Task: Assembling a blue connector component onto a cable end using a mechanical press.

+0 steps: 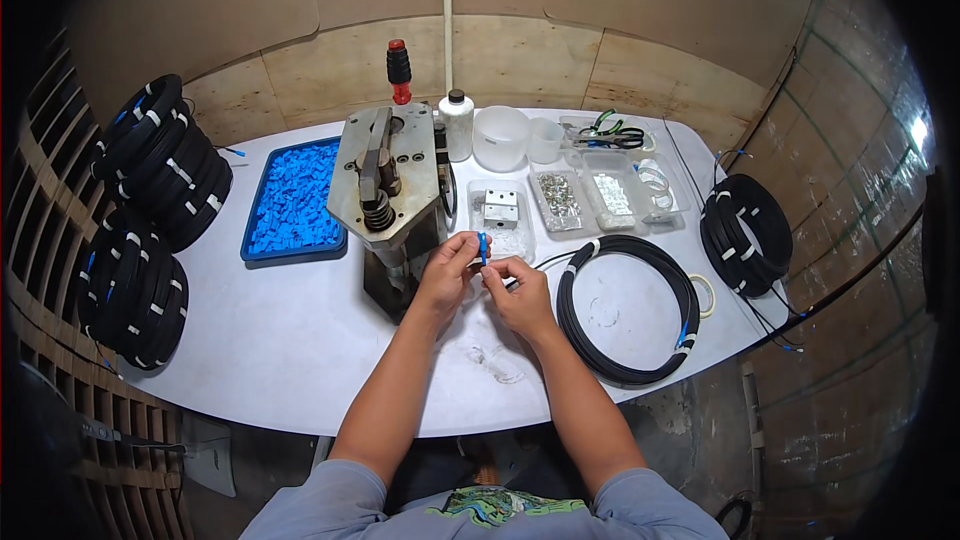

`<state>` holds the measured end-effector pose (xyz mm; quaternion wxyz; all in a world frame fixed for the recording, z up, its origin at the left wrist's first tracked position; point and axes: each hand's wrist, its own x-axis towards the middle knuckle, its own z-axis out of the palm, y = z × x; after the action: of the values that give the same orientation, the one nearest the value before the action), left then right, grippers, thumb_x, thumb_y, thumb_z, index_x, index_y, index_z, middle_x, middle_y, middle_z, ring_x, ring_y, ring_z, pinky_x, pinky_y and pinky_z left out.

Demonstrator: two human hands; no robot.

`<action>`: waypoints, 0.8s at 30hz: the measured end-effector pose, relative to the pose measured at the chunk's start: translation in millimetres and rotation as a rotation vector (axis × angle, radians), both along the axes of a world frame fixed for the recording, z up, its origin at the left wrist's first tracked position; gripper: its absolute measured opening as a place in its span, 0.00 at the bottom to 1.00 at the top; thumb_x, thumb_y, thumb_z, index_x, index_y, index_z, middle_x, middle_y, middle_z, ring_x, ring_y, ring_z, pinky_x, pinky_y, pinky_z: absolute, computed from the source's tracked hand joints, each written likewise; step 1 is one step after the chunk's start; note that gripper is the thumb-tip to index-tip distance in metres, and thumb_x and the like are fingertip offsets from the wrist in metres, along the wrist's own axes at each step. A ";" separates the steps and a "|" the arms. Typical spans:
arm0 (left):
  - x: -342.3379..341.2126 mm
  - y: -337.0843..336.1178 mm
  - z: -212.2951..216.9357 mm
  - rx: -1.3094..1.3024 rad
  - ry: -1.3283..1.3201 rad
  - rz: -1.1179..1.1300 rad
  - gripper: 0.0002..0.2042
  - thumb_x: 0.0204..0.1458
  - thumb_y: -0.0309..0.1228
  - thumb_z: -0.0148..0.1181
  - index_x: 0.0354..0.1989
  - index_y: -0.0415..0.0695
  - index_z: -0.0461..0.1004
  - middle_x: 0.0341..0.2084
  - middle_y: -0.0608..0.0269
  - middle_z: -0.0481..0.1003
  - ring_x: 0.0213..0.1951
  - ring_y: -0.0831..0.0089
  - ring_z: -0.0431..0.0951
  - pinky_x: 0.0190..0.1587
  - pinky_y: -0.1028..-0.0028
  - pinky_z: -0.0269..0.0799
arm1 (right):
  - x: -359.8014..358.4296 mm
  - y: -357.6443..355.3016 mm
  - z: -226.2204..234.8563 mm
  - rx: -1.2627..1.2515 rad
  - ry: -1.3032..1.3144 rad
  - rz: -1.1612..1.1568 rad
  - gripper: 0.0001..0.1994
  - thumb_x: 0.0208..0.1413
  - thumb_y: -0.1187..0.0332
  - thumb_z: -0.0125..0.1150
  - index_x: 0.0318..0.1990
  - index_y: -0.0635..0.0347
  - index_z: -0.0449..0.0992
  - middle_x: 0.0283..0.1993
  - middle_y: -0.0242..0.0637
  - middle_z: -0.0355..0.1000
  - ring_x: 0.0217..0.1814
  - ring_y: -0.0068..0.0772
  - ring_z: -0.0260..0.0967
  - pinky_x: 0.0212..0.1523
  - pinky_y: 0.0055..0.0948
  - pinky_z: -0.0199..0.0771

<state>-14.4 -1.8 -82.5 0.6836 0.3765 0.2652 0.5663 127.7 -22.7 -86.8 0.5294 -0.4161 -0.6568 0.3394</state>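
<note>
Blue plastic piece, small and narrow, stands roughly upright between the two hands, just to the right of the left fingertips and just above the right ones. The left hand is closed on it, pinching it between thumb and fingers from the side. The right hand has its thumb and forefinger together at the lower end of the piece, the other fingers curled in; whether these fingertips grip the piece itself or only the end of a cable there, I cannot tell. A thin black cable runs from the right hand to a coil of black cable, which lies on the worktop just beside that hand and is bound with white bands.

Both hands are raised at the near edge of a clear tray with a silver metal block in it. Close by the left hand, on its left, stands a metal press; past that, a dark blue tray holds a heap of blue pieces.
</note>
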 end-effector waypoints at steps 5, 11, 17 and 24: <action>0.6 -0.1 -0.6 -0.009 -0.030 0.040 0.11 0.62 0.36 0.49 0.43 0.43 0.72 0.33 0.67 0.73 0.38 0.78 0.72 0.45 0.75 0.67 | -0.7 -1.0 1.9 0.010 -0.010 -0.007 0.06 0.54 0.71 0.61 0.33 0.66 0.78 0.29 0.39 0.74 0.30 0.26 0.73 0.33 0.24 0.72; -0.5 -0.2 0.3 0.001 -0.021 -0.011 0.11 0.62 0.36 0.50 0.42 0.42 0.73 0.32 0.68 0.72 0.38 0.78 0.71 0.45 0.74 0.67 | -0.1 -0.7 0.3 0.003 0.006 -0.007 0.06 0.54 0.71 0.61 0.33 0.66 0.78 0.29 0.39 0.74 0.30 0.26 0.73 0.33 0.24 0.72; -0.1 -0.4 0.3 -0.011 -0.068 0.034 0.11 0.62 0.35 0.49 0.43 0.41 0.73 0.32 0.67 0.72 0.38 0.78 0.71 0.44 0.76 0.67 | 0.3 0.4 -1.5 -0.002 -0.016 0.001 0.06 0.55 0.71 0.60 0.33 0.66 0.78 0.29 0.39 0.74 0.30 0.26 0.73 0.33 0.24 0.72; -1.7 -0.4 1.5 0.001 -0.043 -0.101 0.10 0.61 0.35 0.49 0.43 0.42 0.72 0.34 0.66 0.73 0.39 0.78 0.72 0.45 0.76 0.66 | 2.0 -0.1 0.1 -0.046 0.016 0.012 0.06 0.55 0.71 0.60 0.34 0.66 0.78 0.29 0.38 0.74 0.31 0.24 0.72 0.34 0.23 0.71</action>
<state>-16.1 -2.3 -81.0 0.7166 0.3778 0.2308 0.5390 129.6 -22.8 -86.7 0.5229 -0.4215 -0.6468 0.3612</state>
